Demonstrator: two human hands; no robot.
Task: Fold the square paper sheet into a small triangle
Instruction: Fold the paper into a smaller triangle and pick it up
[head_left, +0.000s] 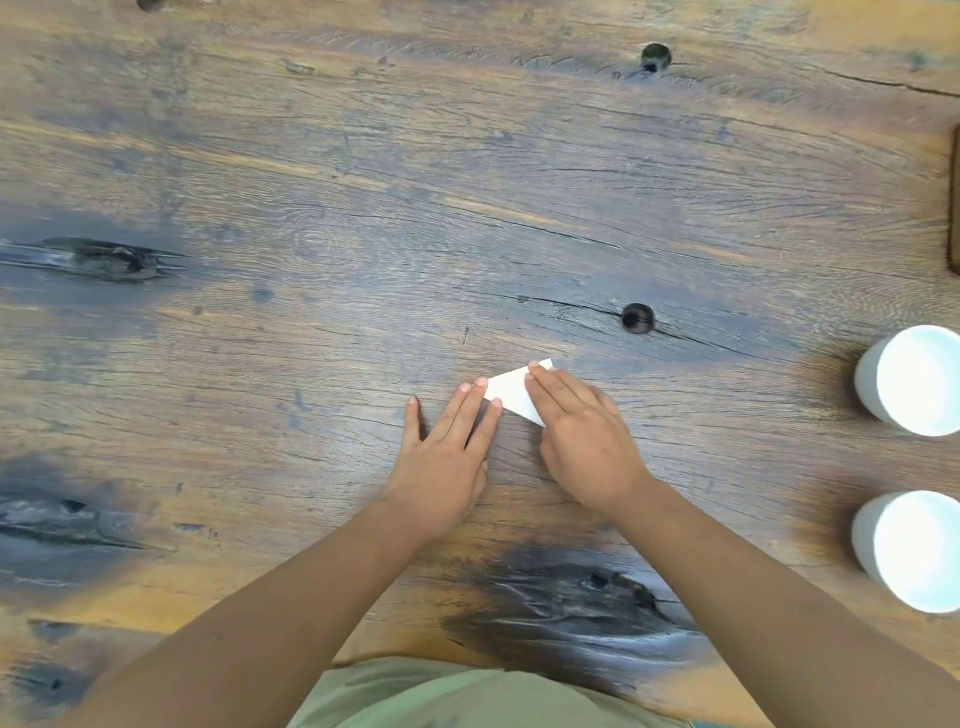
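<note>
A small white folded paper lies flat on the wooden table, just right of centre. My left hand rests palm down with fingers spread, and its fingertips press the paper's left edge. My right hand lies flat over the paper's right part, fingers pointing up-left along the top edge. Only a slanted white strip of the paper shows between the two hands; the rest is hidden under my right hand.
Two white round cups stand at the right edge, one level with the paper, the other nearer me. The dark, knotty wooden table stretches far and left. A brown object's edge shows at far right.
</note>
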